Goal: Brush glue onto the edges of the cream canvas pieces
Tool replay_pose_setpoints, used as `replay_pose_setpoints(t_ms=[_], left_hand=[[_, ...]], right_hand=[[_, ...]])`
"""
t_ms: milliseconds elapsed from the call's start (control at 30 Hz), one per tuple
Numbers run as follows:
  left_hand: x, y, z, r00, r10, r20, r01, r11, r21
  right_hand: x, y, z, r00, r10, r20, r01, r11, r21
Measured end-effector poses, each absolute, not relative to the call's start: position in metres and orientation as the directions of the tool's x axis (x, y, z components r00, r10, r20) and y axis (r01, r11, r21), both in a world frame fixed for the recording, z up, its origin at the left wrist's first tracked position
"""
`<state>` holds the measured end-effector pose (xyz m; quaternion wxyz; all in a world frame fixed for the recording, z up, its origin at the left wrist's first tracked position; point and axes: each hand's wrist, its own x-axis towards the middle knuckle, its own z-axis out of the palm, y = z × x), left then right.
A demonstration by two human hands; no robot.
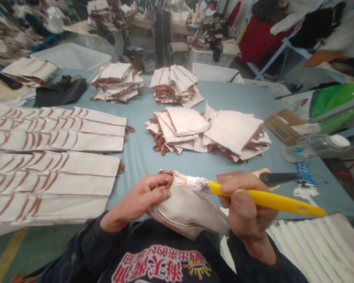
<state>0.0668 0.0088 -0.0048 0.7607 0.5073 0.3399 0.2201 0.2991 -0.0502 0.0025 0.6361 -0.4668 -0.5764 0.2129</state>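
Bare worktop (135, 165) left of the brush (270, 202) permits passage; cloth rows (85, 167) farther left and cloth piles (230, 127) beyond the brush obstruct.

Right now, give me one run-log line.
left hand: pinching cream fabric piece | right hand: holding yellow-handled brush | bristles: at piece's upper edge | beyond: fabric stacks on blue table

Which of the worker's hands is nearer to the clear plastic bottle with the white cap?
Right. The right hand, around the yellow-handled brush, is left of the plastic bottle; the left hand, gripping the fabric piece, is much farther left.
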Motion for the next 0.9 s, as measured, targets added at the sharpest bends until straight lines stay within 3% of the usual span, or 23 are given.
replay_pose_setpoints(t_ms=[100,300,400,567,667,767,900], left_hand=[[0.065,0.008,-0.007,0.674,0.668,-0.314,-0.006,0.431,0.902],[0.062,0.01,-0.012,0.661,0.676,-0.325,0.026,0.413,0.91],[0.063,0.01,-0.012,0.668,0.667,-0.33,0.054,0.398,0.916],[0.066,0.011,-0.01,0.65,0.676,-0.348,0.1,0.377,0.921],[0.069,0.011,-0.008,0.667,0.65,-0.365,0.107,0.401,0.91],[0.072,0.011,-0.008,0.663,0.647,-0.378,0.104,0.419,0.902],[0.076,0.012,-0.006,0.638,0.674,-0.372,0.084,0.42,0.904]], right_hand=[[0.299,-0.044,0.002,0.152,0.836,0.528,0.338,0.458,-0.822],[0.303,-0.043,0.009,0.204,0.869,0.452,0.216,0.41,-0.886],[0.305,-0.042,0.008,0.112,0.911,0.396,0.287,0.351,-0.891],[0.305,-0.039,0.005,0.205,0.841,0.501,0.289,0.437,-0.852],[0.306,-0.041,0.002,0.166,0.87,0.465,0.272,0.413,-0.869],[0.305,-0.036,-0.004,0.143,0.877,0.459,0.353,0.388,-0.852],[0.298,-0.032,-0.012,0.282,0.795,0.536,0.556,0.32,-0.767]])
